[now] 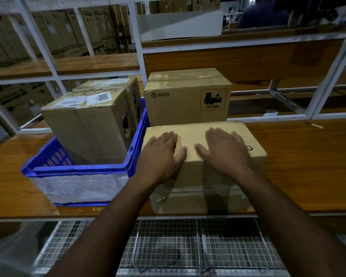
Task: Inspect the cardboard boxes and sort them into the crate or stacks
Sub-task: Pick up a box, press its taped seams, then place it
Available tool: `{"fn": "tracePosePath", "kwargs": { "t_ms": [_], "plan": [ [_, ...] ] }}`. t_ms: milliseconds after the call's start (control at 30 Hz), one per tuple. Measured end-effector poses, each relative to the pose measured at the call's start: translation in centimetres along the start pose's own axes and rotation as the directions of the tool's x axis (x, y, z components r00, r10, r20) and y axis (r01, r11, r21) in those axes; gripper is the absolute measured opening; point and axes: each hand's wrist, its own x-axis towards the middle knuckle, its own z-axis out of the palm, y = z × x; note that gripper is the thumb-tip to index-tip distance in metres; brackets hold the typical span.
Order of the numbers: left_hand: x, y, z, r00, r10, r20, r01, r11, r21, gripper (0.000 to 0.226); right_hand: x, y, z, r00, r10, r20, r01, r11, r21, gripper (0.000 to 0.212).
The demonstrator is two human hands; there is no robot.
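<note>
A brown cardboard box (198, 176) lies on the wooden table near its front edge. My left hand (160, 154) and my right hand (224, 150) both rest flat on its top, fingers straight. Behind it stands a second box (186, 100) printed PICO with a battery warning label. To the left, a blue crate (78, 168) holds a torn box (88, 126) with white labels on top, and another box (116, 84) sits behind that one inside the crate.
The wooden table (308, 166) stretches right of the boxes. A white metal frame (138, 47) with shelves rises behind. A wire mesh rack (178, 246) lies below the table edge. A person in a dark top (262, 15) is at the far back right.
</note>
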Motion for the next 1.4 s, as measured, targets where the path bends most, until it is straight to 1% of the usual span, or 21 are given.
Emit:
{"fn": "tracePosePath", "kwargs": {
  "t_ms": [33, 67, 133, 233, 300, 333, 400, 467, 500, 567, 667, 733, 800, 900, 967, 1033, 1133, 1200, 1233, 1333, 1400],
  "plan": [
    [-0.1, -0.7, -0.3, 0.999, -0.043, -0.002, 0.043, 0.999, 0.000, 0.066, -0.1, 0.8, -0.1, 0.999, 0.042, -0.002, -0.043, 0.999, -0.021, 0.061],
    [-0.2, -1.2, -0.6, 0.996, -0.086, -0.002, 0.086, 0.996, -0.016, 0.067, -0.2, 1.7, -0.4, 0.997, 0.071, -0.004, -0.072, 0.997, -0.021, 0.059],
    [-0.6, -2.0, -1.1, 0.987, -0.156, 0.025, 0.157, 0.986, -0.062, 0.068, -0.5, 2.8, -1.0, 0.997, 0.080, -0.013, -0.080, 0.997, 0.006, 0.048],
    [-0.8, -2.0, -1.1, 0.986, -0.162, 0.035, 0.165, 0.982, -0.095, 0.068, -0.4, 2.7, -1.5, 0.996, 0.070, -0.052, -0.070, 0.998, 0.002, 0.037],
    [-0.8, -1.9, -1.0, 0.985, -0.170, 0.030, 0.173, 0.978, -0.119, 0.068, 0.0, 2.7, -1.5, 0.994, 0.101, -0.040, -0.100, 0.995, 0.023, 0.035],
    [-0.8, -2.0, -0.9, 0.982, -0.187, 0.028, 0.189, 0.973, -0.135, 0.070, 0.0, 2.8, -1.5, 0.991, 0.131, -0.031, -0.130, 0.991, 0.038, 0.037],
    [-0.9, -2.3, -0.6, 0.967, -0.253, 0.040, 0.256, 0.949, -0.183, 0.081, -0.1, 3.3, -1.4, 0.971, 0.236, -0.019, -0.235, 0.971, 0.050, 0.050],
    [-1.2, -2.4, -0.4, 0.944, -0.329, 0.029, 0.322, 0.899, -0.296, 0.093, -0.4, 3.5, -1.4, 0.934, 0.356, -0.023, -0.354, 0.933, 0.072, 0.061],
    [-1.4, -2.4, -0.3, 0.935, -0.355, 0.017, 0.335, 0.865, -0.373, 0.090, -0.6, 3.4, -1.3, 0.921, 0.388, -0.030, -0.384, 0.919, 0.091, 0.063],
    [-2.1, -2.1, -0.5, 0.932, -0.363, 0.006, 0.324, 0.825, -0.464, 0.075, -1.1, 3.3, -1.3, 0.917, 0.393, -0.067, -0.382, 0.915, 0.126, 0.061],
    [-3.3, -1.8, -0.7, 0.940, -0.333, -0.074, 0.253, 0.827, -0.502, 0.072, -1.9, 3.4, -1.5, 0.918, 0.376, -0.126, -0.352, 0.919, 0.179, 0.059],
    [-4.2, -1.7, -0.3, 0.942, -0.311, -0.126, 0.197, 0.818, -0.541, 0.080, -2.6, 3.6, -1.5, 0.902, 0.397, -0.170, -0.354, 0.906, 0.233, 0.063],
    [-5.1, -1.2, 0.0, 0.935, -0.314, -0.164, 0.170, 0.805, -0.569, 0.096, -3.2, 3.8, -1.6, 0.875, 0.417, -0.245, -0.348, 0.894, 0.282, 0.070],
    [-6.5, -0.5, 1.2, 0.922, -0.310, -0.231, 0.126, 0.805, -0.580, 0.107, -4.1, 4.3, -1.0, 0.831, 0.443, -0.337, -0.311, 0.871, 0.380, 0.080],
    [-7.3, -0.4, 2.4, 0.917, -0.330, -0.226, 0.144, 0.800, -0.583, 0.114, -4.8, 4.6, -0.1, 0.820, 0.467, -0.331, -0.308, 0.847, 0.433, 0.085],
    [-7.8, -0.3, 3.1, 0.914, -0.353, -0.200, 0.179, 0.793, -0.582, 0.121, -5.3, 4.9, 0.9, 0.821, 0.476, -0.315, -0.314, 0.837, 0.448, 0.092],
    [-8.1, -0.5, 3.5, 0.909, -0.368, -0.193, 0.213, 0.812, -0.543, 0.130, -5.9, 5.1, 1.8, 0.818, 0.497, -0.289, -0.348, 0.828, 0.439, 0.091],
    [-8.0, -0.8, 3.5, 0.897, -0.390, -0.208, 0.242, 0.828, -0.506, 0.128, -6.3, 5.0, 2.3, 0.818, 0.499, -0.286, -0.357, 0.831, 0.426, 0.087],
    [-7.8, -0.9, 3.4, 0.894, -0.394, -0.215, 0.252, 0.837, -0.486, 0.122, -6.4, 4.9, 2.5, 0.812, 0.506, -0.290, -0.362, 0.827, 0.430, 0.086],
    [-7.5, -1.0, 3.3, 0.902, -0.359, -0.239, 0.247, 0.884, -0.396, 0.092, -6.7, 4.5, 3.1, 0.801, 0.508, -0.316, -0.347, 0.825, 0.446, 0.082],
    [-7.2, -0.9, 3.5, 0.910, -0.330, -0.250, 0.235, 0.909, -0.346, 0.077, -6.8, 4.2, 3.5, 0.822, 0.461, -0.334, -0.312, 0.855, 0.414, 0.074]
  ]
}}
